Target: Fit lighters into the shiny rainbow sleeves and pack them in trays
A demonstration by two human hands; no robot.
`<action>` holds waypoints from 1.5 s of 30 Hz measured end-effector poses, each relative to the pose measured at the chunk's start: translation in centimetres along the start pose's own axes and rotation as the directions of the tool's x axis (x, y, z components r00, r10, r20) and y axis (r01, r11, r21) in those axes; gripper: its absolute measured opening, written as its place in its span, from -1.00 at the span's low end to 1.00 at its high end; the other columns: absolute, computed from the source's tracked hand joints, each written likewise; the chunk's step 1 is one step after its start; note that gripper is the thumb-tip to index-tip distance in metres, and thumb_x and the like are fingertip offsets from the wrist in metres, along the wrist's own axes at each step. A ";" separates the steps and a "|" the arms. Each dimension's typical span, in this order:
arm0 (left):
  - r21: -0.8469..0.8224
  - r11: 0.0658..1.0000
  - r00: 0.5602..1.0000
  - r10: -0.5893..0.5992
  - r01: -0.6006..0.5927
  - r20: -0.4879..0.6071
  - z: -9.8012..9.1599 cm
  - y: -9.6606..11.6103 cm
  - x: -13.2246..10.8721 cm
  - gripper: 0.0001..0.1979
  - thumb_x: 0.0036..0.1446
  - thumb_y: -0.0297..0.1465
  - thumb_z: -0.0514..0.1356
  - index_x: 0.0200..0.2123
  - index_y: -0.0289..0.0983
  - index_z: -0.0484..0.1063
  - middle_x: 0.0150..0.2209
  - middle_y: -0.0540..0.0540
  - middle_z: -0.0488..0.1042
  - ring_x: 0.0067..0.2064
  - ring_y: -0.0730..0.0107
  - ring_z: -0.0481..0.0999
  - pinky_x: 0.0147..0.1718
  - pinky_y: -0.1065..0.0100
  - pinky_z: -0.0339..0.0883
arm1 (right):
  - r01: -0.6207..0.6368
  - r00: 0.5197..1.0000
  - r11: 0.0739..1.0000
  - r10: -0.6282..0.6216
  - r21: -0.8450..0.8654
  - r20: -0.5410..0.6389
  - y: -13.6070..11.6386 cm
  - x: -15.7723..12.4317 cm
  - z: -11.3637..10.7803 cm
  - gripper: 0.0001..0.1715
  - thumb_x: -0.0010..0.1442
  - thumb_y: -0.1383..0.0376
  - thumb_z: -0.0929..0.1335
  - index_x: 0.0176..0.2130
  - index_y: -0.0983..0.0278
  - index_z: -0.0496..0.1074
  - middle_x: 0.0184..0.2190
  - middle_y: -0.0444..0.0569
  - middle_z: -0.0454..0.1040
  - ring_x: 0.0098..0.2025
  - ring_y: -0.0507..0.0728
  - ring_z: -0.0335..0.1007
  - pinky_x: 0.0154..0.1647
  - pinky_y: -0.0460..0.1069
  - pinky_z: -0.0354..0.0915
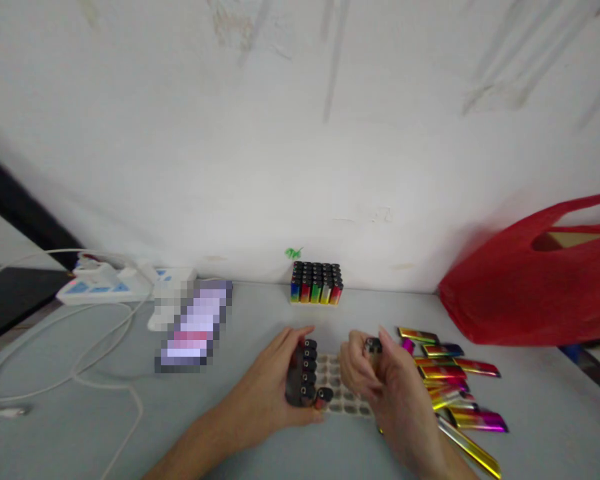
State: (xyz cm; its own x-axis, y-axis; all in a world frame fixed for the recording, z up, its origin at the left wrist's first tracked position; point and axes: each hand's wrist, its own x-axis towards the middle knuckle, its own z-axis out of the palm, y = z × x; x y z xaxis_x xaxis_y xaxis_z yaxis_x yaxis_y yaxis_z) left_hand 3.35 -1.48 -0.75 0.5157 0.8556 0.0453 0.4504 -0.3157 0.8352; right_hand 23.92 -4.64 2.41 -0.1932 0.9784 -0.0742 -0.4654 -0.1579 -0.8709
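My left hand is curved round the left side of a pale tray with rows of round-cornered holes, fingers at its far edge and thumb at its near edge. Against the palm stand several black-topped lighters in the tray's leftmost column. One more lighter sits in the near row beside them. Over the right part of the tray, my right hand is closed round a lighter, whose black top with metal shows between thumb and fingers; its body is mostly hidden.
Several shiny coloured lighter casings lie loose at the right. A filled tray of lighters stands by the wall. A red bag is at the far right. Left are a phone, a power strip and a white cable.
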 end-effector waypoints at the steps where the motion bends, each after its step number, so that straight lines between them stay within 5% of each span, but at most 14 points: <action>1: 0.000 1.000 1.000 -0.008 0.008 0.002 0.0 0.1 0.0 0.04 -0.10 -0.37 0.60 0.40 -0.10 0.22 0.16 -0.16 0.44 0.15 -0.06 0.50 0.20 0.02 0.43 | 0.044 0.999 0.996 -0.044 0.075 -0.001 -0.4 0.5 0.2 -0.29 0.32 -0.26 0.34 -0.56 0.17 0.20 -0.61 -0.23 0.03 -0.52 0.06 -0.11 -0.38 0.02 0.11; 8: 0.000 1.000 1.000 -0.004 0.004 -0.010 0.0 0.0 0.1 0.05 -0.15 -0.40 0.61 0.39 -0.10 0.24 0.20 -0.16 0.44 0.19 -0.10 0.49 0.23 -0.01 0.40 | -0.006 0.998 0.976 0.020 0.216 -0.060 1.0 1.9 0.5 -0.42 0.25 -0.15 0.42 -0.48 0.18 0.25 -0.52 -0.21 0.13 -0.45 0.07 0.04 -0.32 -0.02 0.22; 13: -0.003 1.000 1.000 0.005 -0.005 -0.018 0.1 -0.3 0.0 0.06 -0.16 -0.36 0.62 0.39 -0.10 0.25 0.22 -0.18 0.43 0.20 -0.14 0.49 0.24 -0.04 0.39 | -0.211 0.973 0.949 0.227 0.234 -0.043 1.1 3.1 0.3 -0.32 0.16 -0.19 0.43 -0.54 0.16 0.08 -0.63 -0.36 -0.13 -0.60 -0.04 -0.39 -0.65 -0.11 -0.24; 16: -0.001 1.000 1.000 -0.002 0.002 -0.027 0.2 -0.4 0.0 0.07 -0.18 -0.37 0.63 0.39 -0.11 0.27 0.23 -0.20 0.43 0.23 -0.17 0.47 0.28 -0.06 0.36 | -0.265 0.961 0.937 0.275 0.228 -0.017 0.8 3.4 0.3 -0.33 0.16 -0.16 0.42 -0.56 0.15 0.04 -0.66 -0.38 -0.17 -0.61 -0.06 -0.45 -0.67 -0.11 -0.37; 25: -0.017 1.000 1.000 0.007 -0.008 -0.017 0.0 0.0 0.0 0.04 -0.17 -0.38 0.62 0.37 -0.09 0.27 0.19 -0.18 0.45 0.19 -0.13 0.49 0.24 -0.03 0.40 | -0.268 0.960 0.939 0.278 0.218 -0.020 0.4 2.4 -0.4 -0.47 0.16 0.02 0.41 -0.56 0.16 0.08 -0.67 -0.39 -0.15 -0.65 -0.08 -0.39 -0.68 -0.12 -0.32; 32: -0.008 1.000 1.000 0.002 -0.002 -0.002 0.1 -0.2 0.1 0.08 -0.16 -0.40 0.62 0.40 -0.11 0.22 0.19 -0.17 0.44 0.16 -0.11 0.51 0.21 0.01 0.42 | -0.316 0.949 0.912 0.305 0.262 0.082 0.6 1.8 -0.8 -0.33 0.23 -0.15 0.41 -0.55 0.17 0.07 -0.66 -0.38 -0.13 -0.64 -0.08 -0.38 -0.67 -0.13 -0.29; 45: 0.001 1.000 1.000 0.017 -0.017 0.006 0.1 -0.6 -0.1 0.05 -0.10 -0.39 0.60 0.40 -0.06 0.18 0.18 -0.14 0.41 0.14 -0.03 0.51 0.18 0.05 0.44 | -0.313 0.949 0.900 0.285 0.303 0.134 0.6 1.8 -1.5 -0.33 0.27 -0.14 0.41 -0.54 0.18 0.08 -0.66 -0.38 -0.13 -0.64 -0.09 -0.39 -0.68 -0.14 -0.29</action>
State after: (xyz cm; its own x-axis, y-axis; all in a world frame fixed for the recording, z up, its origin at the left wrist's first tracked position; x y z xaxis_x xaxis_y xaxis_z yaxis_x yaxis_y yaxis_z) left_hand 3.14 -1.39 -1.36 0.5277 0.8475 0.0564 0.4420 -0.3307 0.8338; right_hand 24.61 -2.75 1.03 -0.4313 0.8659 -0.2534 -0.6206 -0.4886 -0.6133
